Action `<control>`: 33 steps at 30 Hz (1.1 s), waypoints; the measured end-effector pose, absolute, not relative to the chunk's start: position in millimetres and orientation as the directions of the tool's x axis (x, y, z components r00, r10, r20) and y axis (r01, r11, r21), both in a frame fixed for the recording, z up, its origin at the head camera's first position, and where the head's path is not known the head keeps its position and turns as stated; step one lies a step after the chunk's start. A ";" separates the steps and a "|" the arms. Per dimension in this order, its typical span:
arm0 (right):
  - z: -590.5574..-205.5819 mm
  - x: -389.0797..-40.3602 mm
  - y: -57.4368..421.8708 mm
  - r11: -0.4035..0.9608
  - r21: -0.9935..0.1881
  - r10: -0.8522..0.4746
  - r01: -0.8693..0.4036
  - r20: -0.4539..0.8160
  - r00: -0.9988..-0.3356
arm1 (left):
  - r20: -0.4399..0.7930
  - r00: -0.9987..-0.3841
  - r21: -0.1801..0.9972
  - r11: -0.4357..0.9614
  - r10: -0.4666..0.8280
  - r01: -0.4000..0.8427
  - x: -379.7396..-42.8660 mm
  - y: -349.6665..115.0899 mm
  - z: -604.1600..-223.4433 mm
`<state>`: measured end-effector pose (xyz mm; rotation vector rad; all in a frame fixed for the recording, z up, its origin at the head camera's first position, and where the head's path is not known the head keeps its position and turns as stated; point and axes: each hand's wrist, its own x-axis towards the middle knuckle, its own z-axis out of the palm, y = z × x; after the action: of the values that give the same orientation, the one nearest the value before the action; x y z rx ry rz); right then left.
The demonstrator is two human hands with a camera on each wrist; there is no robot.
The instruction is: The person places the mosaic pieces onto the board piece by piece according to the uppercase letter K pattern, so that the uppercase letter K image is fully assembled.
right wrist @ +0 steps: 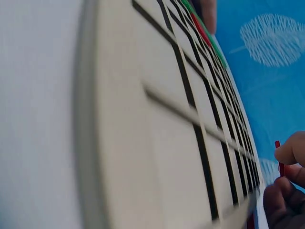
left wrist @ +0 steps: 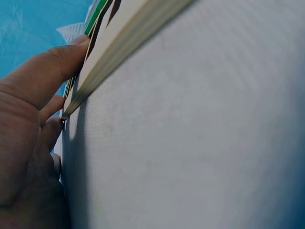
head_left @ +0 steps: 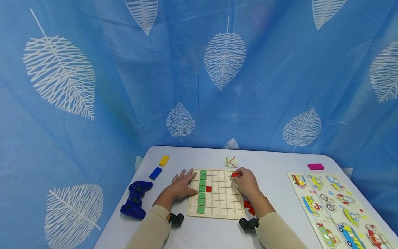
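A wooden grid board (head_left: 217, 211) lies on the table with a column of green square tiles (head_left: 201, 195) near its left side. One red tile (head_left: 208, 189) sits in a cell just right of that column. My left hand (head_left: 181, 186) rests on the board's left edge, fingers spread, its thumb over the rim in the left wrist view. Above the board's far right corner, my right hand (head_left: 248, 183) pinches another red tile (head_left: 234, 174) between thumb and fingers; the right wrist view shows this tile (right wrist: 280, 162) edge-on. Loose red tiles (head_left: 247, 204) lie by the right forearm, partly hidden.
A small pattern card (head_left: 231, 162) lies behind the board. Yellow (head_left: 164, 160) and blue blocks (head_left: 155, 173) and a blue game controller (head_left: 134, 200) are on the left. A picture puzzle board (head_left: 339, 207) and a magenta block (head_left: 315, 166) lie on the right.
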<state>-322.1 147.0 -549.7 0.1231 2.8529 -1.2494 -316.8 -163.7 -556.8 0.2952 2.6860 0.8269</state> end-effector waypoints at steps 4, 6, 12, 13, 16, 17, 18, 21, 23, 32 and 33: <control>-548.0 -318.7 127.1 0.669 -0.743 0.014 0.016 -0.008 -1.000 | -0.231 -0.930 0.574 0.812 0.284 0.106 -316.7 -164.7 -556.6; -548.2 -316.8 117.0 0.658 -0.753 -0.015 -0.010 0.000 -1.000 | -0.230 -0.931 0.577 0.810 0.285 0.106 -316.3 -165.2 -556.2; -551.4 -310.9 93.8 0.636 -0.768 -0.105 -0.072 0.006 -0.994 | -0.226 -0.928 0.575 0.810 0.296 0.118 -316.5 -164.8 -557.4; -552.6 -310.4 91.3 0.642 -0.763 -0.117 -0.080 0.005 -0.993 | -0.228 -0.927 0.572 0.811 0.297 0.119 -316.7 -164.5 -557.7; -555.4 -308.6 86.0 0.648 -0.757 -0.141 -0.085 -0.009 -0.990 | -0.230 -0.926 0.573 0.811 0.301 0.122 -316.8 -164.2 -557.7; -556.6 -308.1 85.0 0.654 -0.752 -0.143 -0.082 -0.016 -0.990 | -0.232 -0.925 0.572 0.811 0.301 0.121 -316.8 -164.2 -557.6; -557.6 -307.9 84.3 0.658 -0.749 -0.143 -0.077 -0.024 -0.989 | -0.232 -0.925 0.573 0.811 0.300 0.119 -316.6 -164.3 -557.5; -559.6 -307.9 83.6 0.661 -0.747 -0.138 -0.070 -0.029 -0.990 | -0.233 -0.927 0.574 0.811 0.294 0.114 -315.8 -164.6 -557.2; -560.4 -308.2 83.6 0.660 -0.748 -0.138 -0.071 -0.027 -0.990 | -0.232 -0.928 0.576 0.810 0.291 0.110 -315.6 -164.8 -557.3; -561.2 -309.0 83.9 0.669 -0.740 -0.127 -0.073 -0.017 -0.992 | -0.231 -0.927 0.579 0.808 0.294 0.112 -316.2 -164.1 -557.0; -561.4 -308.9 83.9 0.666 -0.742 -0.124 -0.071 -0.017 -0.992 | -0.230 -0.927 0.581 0.806 0.295 0.112 -316.3 -164.0 -557.1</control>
<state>-308.9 83.9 -561.4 -0.1637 2.8076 -1.2464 -316.3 -164.0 -557.1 0.3108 2.6830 0.8353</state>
